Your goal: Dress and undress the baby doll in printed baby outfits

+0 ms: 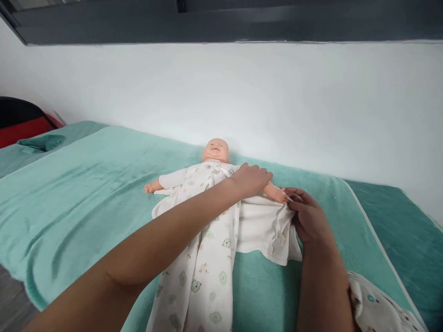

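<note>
A baby doll lies on its back with its head toward the wall and its arms spread. Over its front is a white, animal-print romper, its legs stretching toward me. My left hand is closed over the doll's arm at the right, hiding the elbow and part of the sleeve. Beyond it the doll's bare forearm shows. Beside the doll's hand, my right hand pinches the edge of a plain white baby top, which spreads out from under the romper. The doll's other arm rests on the bed in a white sleeve.
A turquoise towel with some wrinkles covers the bed. At the lower right lies a folded printed cloth with snaps. A white wall rises behind the bed. A red and black bag is at the far left.
</note>
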The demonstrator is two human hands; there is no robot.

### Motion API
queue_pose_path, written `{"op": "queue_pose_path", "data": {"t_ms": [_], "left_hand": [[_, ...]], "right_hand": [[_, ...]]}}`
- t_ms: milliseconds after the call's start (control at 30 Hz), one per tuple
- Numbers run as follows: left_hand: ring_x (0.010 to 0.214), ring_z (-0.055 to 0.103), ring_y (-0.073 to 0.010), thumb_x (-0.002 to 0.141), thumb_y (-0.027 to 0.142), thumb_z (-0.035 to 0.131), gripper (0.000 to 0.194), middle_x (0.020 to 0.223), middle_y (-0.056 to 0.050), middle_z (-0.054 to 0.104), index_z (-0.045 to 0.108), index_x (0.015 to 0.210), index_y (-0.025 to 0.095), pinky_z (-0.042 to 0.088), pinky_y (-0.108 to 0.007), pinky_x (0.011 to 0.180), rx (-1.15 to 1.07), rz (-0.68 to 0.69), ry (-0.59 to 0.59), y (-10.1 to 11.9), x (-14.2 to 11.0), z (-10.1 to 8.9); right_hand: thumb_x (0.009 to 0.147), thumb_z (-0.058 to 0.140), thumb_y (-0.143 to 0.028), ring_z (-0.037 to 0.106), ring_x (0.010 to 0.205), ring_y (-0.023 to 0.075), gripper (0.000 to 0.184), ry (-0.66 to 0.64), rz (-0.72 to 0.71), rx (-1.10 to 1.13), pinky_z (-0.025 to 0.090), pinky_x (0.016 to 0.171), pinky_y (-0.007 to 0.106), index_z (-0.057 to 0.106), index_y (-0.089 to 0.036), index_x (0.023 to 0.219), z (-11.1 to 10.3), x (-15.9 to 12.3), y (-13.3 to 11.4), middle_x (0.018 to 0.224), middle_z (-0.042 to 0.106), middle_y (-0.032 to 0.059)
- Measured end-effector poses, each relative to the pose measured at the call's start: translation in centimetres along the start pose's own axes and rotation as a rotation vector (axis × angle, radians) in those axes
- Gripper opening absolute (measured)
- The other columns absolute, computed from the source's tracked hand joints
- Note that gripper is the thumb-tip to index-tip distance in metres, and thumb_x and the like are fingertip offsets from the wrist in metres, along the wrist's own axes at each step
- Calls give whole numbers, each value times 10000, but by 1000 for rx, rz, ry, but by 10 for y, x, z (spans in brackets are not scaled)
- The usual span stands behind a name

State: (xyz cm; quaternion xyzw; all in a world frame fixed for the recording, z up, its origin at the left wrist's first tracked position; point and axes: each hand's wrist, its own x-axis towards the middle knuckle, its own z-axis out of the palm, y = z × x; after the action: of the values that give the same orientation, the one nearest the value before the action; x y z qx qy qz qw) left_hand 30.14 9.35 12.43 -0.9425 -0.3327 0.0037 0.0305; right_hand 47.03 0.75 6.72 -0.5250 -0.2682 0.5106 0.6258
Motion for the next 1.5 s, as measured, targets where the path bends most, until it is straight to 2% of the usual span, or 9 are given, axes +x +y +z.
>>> {"op": "queue_pose_path", "data": {"t_ms": [400, 567, 700, 800, 900, 1033, 1233, 1367, 1500], "left_hand": [[1048, 617, -261, 921, 143, 493, 252, 1157, -104, 674, 562, 1162, 150, 450, -411, 860, -45, -33, 6, 11, 0, 7], [1099, 608, -269, 967, 341, 526, 254, 1190, -93, 679, 601, 1134, 165, 449, -421, 941, -151, -114, 111, -2, -44, -2], [1203, 588, -255, 992, 365, 470, 273, 1231, -53, 693, 633, 1160, 225, 416, -424, 1048, -432, -363, 362, -35, -97, 4], [1284, 546, -218, 988, 380, 466, 309, 1344, -14, 637, 610, 1241, 276, 421, -383, 1076, -742, -508, 555, -58, -121, 22], [1282, 544, -227, 964, 432, 499, 334, 1361, -29, 612, 605, 1239, 276, 418, -393, 1086, -936, -628, 604, -71, -127, 39], [1223, 571, -234, 934, 422, 555, 283, 1308, -52, 629, 608, 1155, 253, 440, -410, 1045, -979, -650, 648, -72, -125, 48], [1173, 573, -235, 928, 362, 617, 155, 1181, -76, 674, 584, 911, 211, 432, -419, 1032, -704, -416, 819, -65, -122, 51], [984, 593, -220, 983, 400, 541, 265, 948, -70, 690, 570, 808, 203, 460, -380, 874, -436, -231, 909, -57, -126, 49], [783, 556, -204, 1027, 467, 403, 472, 704, -55, 595, 484, 638, 211, 399, -361, 714, -234, -208, 926, -47, -131, 44]], "right_hand": [[489, 771, -169, 675, 790, 171, 336, 134, -143, -43, 484, 579, 235, 712, -219, 816, 0, 8, 6, 952, 735, 24], [568, 624, -138, 696, 964, 223, 285, 279, -400, -123, 526, 895, 382, 704, -205, 834, -3, 13, 11, 994, 746, 50], [692, 547, -151, 685, 1007, 256, 327, 453, -612, -472, 487, 981, 478, 722, -203, 964, 16, 5, 18, 1044, 742, 77], [836, 556, -259, 665, 1038, 273, 310, 234, -586, -671, 506, 957, 490, 692, -217, 1111, 50, -9, 30, 1114, 724, 103], [924, 543, -354, 557, 1273, 282, 343, -57, -632, -794, 429, 1092, 517, 634, -256, 1240, 78, -19, 45, 1318, 650, 100], [987, 489, -461, 396, 1447, 268, 412, -164, -609, -802, 263, 1222, 537, 568, -303, 1359, 91, -24, 55, 1506, 518, 56], [941, 569, -562, 352, 1478, 261, 531, -299, -456, -687, 254, 1240, 496, 513, -358, 1428, 102, -33, 48, 1563, 455, 9], [915, 623, -514, 327, 1486, 252, 562, -375, -548, -724, 239, 1243, 463, 487, -338, 1431, 106, -34, 46, 1583, 414, 23], [877, 649, -445, 291, 1482, 264, 459, -405, -715, -825, 215, 1229, 487, 539, -307, 1301, 106, -32, 46, 1562, 379, 61]]}}
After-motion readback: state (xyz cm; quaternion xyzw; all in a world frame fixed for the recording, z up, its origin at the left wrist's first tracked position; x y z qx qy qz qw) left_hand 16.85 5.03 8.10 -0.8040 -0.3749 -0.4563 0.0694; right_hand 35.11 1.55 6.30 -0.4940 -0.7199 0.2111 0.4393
